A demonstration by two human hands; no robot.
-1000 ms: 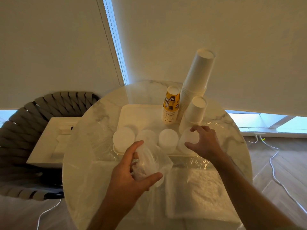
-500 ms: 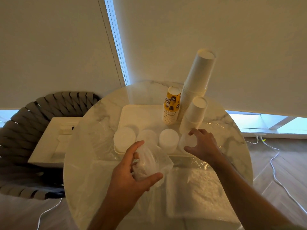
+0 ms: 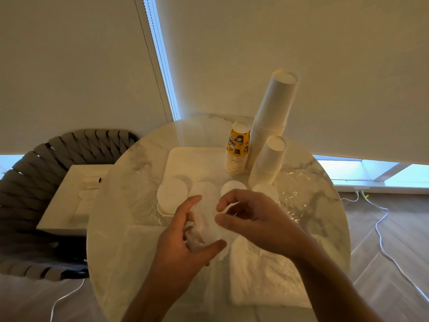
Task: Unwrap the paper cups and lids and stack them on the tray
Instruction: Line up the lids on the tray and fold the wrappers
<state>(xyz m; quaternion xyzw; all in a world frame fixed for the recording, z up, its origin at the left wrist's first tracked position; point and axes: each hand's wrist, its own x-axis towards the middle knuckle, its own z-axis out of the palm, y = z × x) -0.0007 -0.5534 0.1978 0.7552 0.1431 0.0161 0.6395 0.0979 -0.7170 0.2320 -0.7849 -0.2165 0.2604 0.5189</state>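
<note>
A clear plastic bag (image 3: 206,226) with lids inside is held over the table's middle. My left hand (image 3: 183,245) grips it from below and the left. My right hand (image 3: 250,219) pinches its top edge with thumb and fingers. Behind them a white tray (image 3: 183,159) carries several stacks of white lids (image 3: 173,194) along its near edge. At its far right stand a yellow printed cup stack (image 3: 238,147), a tall white cup stack (image 3: 271,122) and a shorter white cup stack (image 3: 269,161).
The round marble table (image 3: 130,182) has loose clear wrap (image 3: 294,194) at the right and a flat white packet (image 3: 262,273) near the front. A woven chair (image 3: 46,159) with a white box (image 3: 72,196) stands at the left. Cables (image 3: 380,233) cross the floor at the right.
My right hand left the rightmost lid stack on the tray and came back to the bag in my left hand, now pinching its top.
</note>
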